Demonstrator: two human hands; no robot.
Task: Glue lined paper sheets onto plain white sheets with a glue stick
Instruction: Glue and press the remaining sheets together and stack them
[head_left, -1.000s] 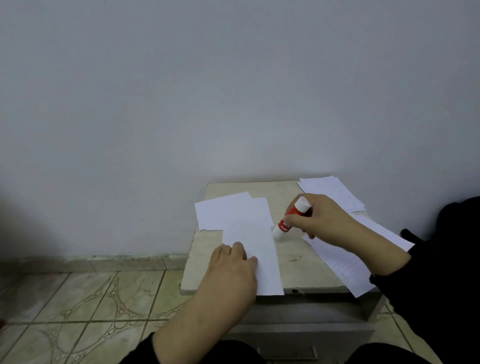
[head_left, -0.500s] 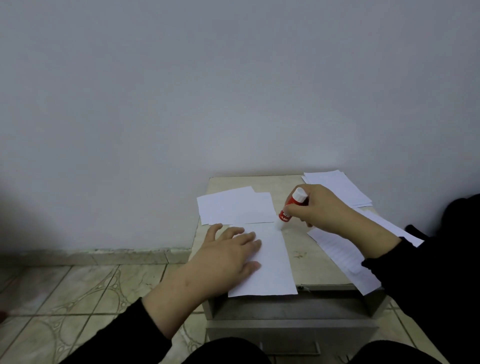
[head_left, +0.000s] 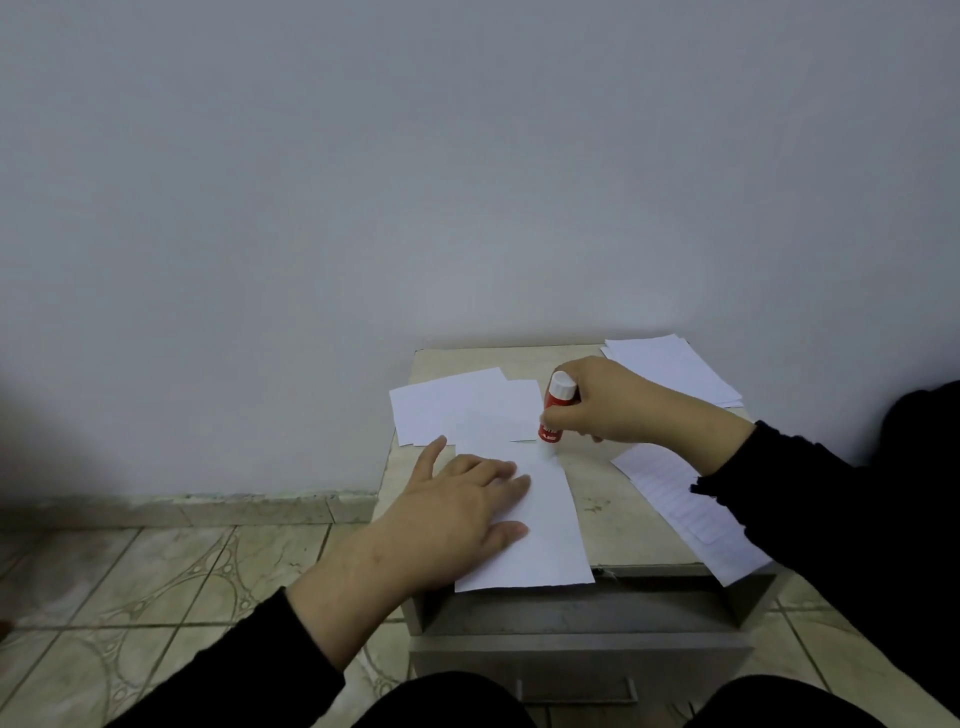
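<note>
A plain white sheet (head_left: 545, 540) lies on the small beige table (head_left: 608, 499), its near edge over the table's front. My left hand (head_left: 457, 514) rests flat on its left half, fingers spread. My right hand (head_left: 608, 400) grips a red glue stick (head_left: 555, 410) with a white end, held nearly upright with its lower tip at the sheet's far right corner. A lined sheet (head_left: 685, 512) lies under my right forearm, partly hidden by the sleeve.
Several white sheets (head_left: 457, 405) lie overlapped at the table's back left. Another paper stack (head_left: 675, 366) sits at the back right by the wall. The table has a drawer (head_left: 576, 660) below its front. Tiled floor lies to the left.
My left hand slid forward and flattened on the plain sheet. My right hand moved the glue stick from tilted to nearly upright at the sheet's far corner. The view shifted slightly.
</note>
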